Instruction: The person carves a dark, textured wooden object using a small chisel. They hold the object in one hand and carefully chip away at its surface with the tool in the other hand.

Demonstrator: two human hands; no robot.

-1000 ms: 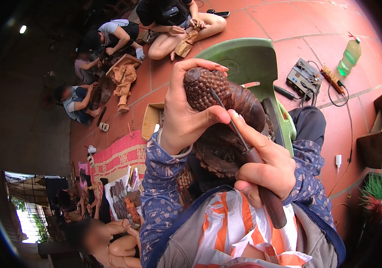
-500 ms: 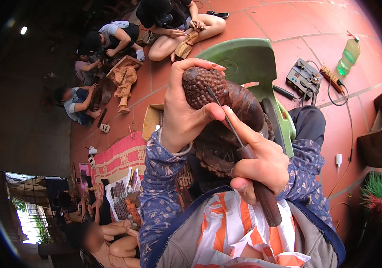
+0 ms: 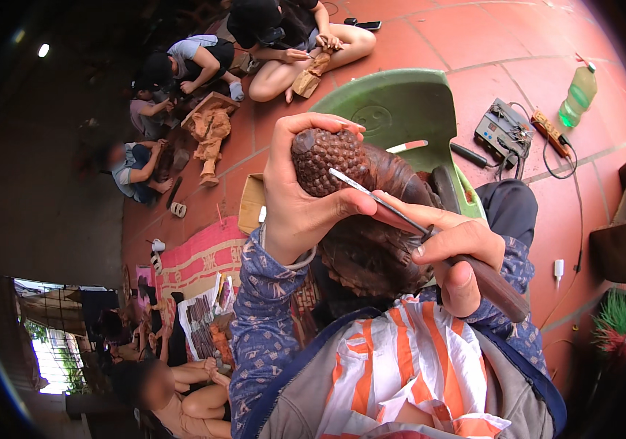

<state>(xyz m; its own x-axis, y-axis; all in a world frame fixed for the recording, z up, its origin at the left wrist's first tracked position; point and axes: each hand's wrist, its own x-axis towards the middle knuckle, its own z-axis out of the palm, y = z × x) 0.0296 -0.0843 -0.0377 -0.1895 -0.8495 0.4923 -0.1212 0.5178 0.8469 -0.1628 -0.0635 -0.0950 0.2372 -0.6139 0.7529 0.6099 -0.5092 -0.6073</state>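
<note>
Material: dark brown wood, a carved figure with a head of small round knobs, held in the lap above the orange-striped cloth.
Left hand: wrapped around the knobbed head, thumb stretched along its lower side, steadying it.
Right hand: closed on the wooden handle of a thin chisel, forefinger laid along the blade; tip rests on the knobs.
Doing it well: likely short, shallow pushes, the thumb kept clear of the edge, the figure braced against the lap.
Around: green plastic chair behind, red tiled floor, other people seated carving.
</note>
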